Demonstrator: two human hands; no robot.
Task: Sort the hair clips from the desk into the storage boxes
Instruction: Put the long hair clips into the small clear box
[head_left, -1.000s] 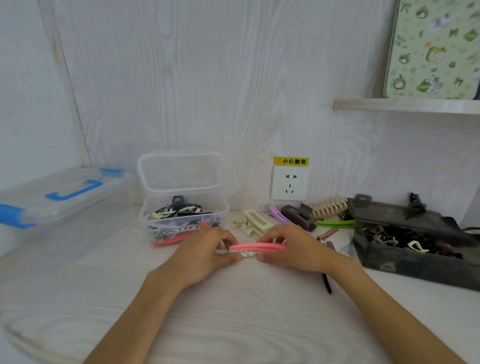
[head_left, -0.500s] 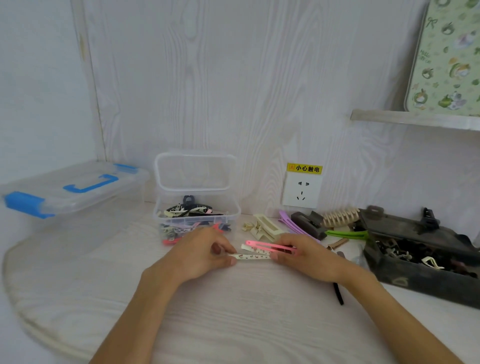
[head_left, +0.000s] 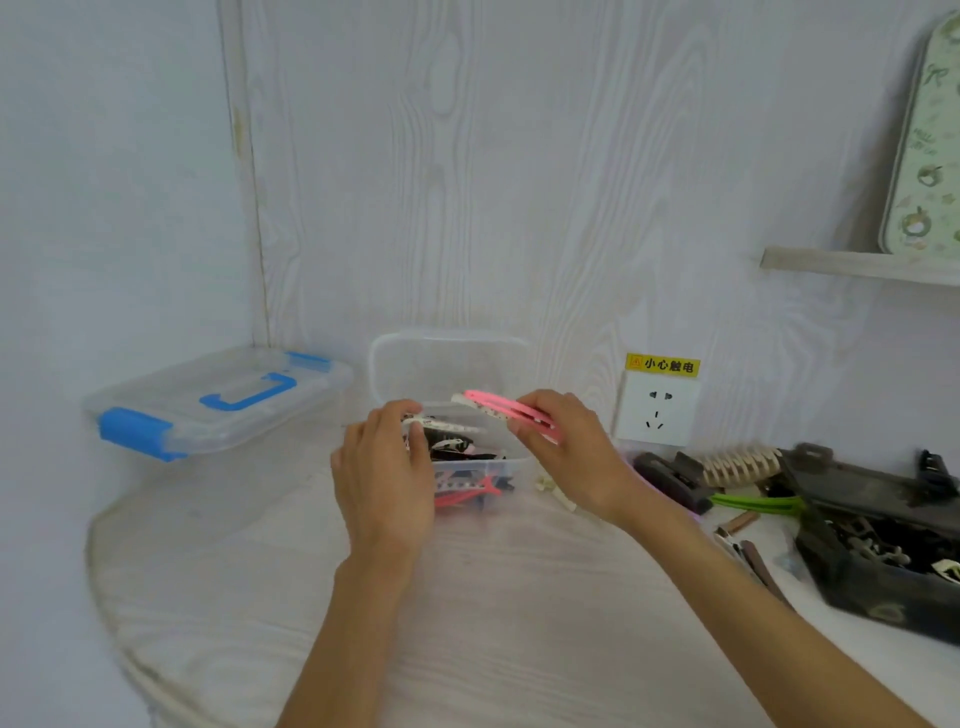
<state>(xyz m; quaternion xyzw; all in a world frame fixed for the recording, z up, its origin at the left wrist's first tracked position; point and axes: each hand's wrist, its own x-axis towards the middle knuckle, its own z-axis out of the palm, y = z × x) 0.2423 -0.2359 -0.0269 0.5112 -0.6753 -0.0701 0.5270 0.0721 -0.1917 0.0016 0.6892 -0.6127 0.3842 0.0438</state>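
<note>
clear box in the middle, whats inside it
The clear box holds a jumble of hair clips: black-and-white patterned ones on top, pink ones near the bottom. The left hand covers its left part, so what lies there cannot be seen.

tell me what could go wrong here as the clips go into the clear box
1. The right hand pinches the pink clip and a white dotted clip by one end, so one might slip out and land outside the clear box.
2. The left hand holds a white clip right at the box's rim, so it might catch there or nudge the light box.
3. The box already looks full, so added clips may spill.
</note>
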